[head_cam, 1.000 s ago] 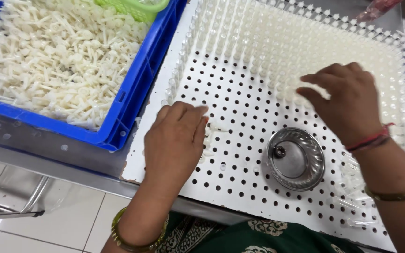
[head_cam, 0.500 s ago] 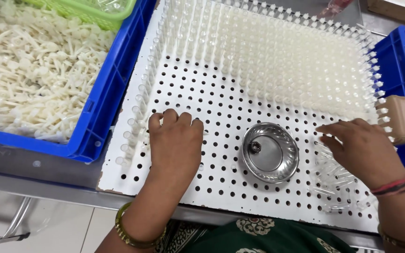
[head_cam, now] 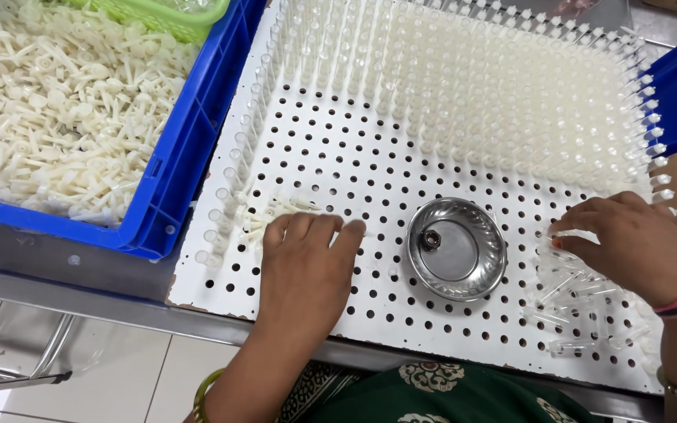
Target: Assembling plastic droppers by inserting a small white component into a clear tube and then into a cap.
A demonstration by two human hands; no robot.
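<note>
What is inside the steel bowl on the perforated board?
The steel bowl holds one small dark ring-shaped piece near its left wall; otherwise bare metal. The board holes beneath it are hidden.

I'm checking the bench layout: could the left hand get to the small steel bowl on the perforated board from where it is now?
Probably yes. The left hand lies flat on the perforated board, and the steel bowl sits just to its right with only bare board between them.

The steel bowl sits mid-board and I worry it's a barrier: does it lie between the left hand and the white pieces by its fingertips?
No. The left hand rests right at the loose white pieces; the steel bowl sits off to its right, apart, on the perforated board.
</note>
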